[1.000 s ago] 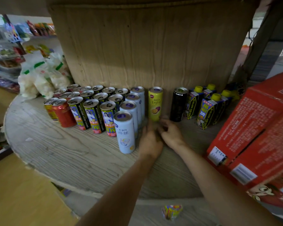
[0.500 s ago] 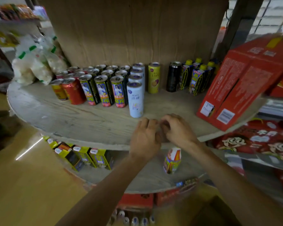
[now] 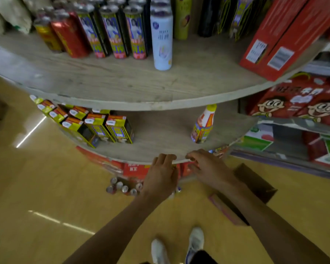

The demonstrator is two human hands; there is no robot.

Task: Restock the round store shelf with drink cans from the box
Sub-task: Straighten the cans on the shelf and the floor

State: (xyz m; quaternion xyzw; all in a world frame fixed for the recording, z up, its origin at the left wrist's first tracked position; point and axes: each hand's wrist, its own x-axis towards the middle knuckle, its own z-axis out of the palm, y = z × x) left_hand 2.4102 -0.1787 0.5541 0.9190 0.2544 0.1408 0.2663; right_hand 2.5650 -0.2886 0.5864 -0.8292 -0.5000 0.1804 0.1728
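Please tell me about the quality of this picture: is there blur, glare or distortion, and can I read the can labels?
Head view: the light is dim; motion blur smears the upper cans, so the label of the white can is unreadable. Head view also shows glare streaks on the floor, and the wide lens bows the edge of the upper shelf.

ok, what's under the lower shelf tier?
Red printed cartons under its rim and, lower, a cluster of silver-topped drink cans. The left hand covers the cluster's right side, so no count; anything further back is hidden by the round wooden shelf.
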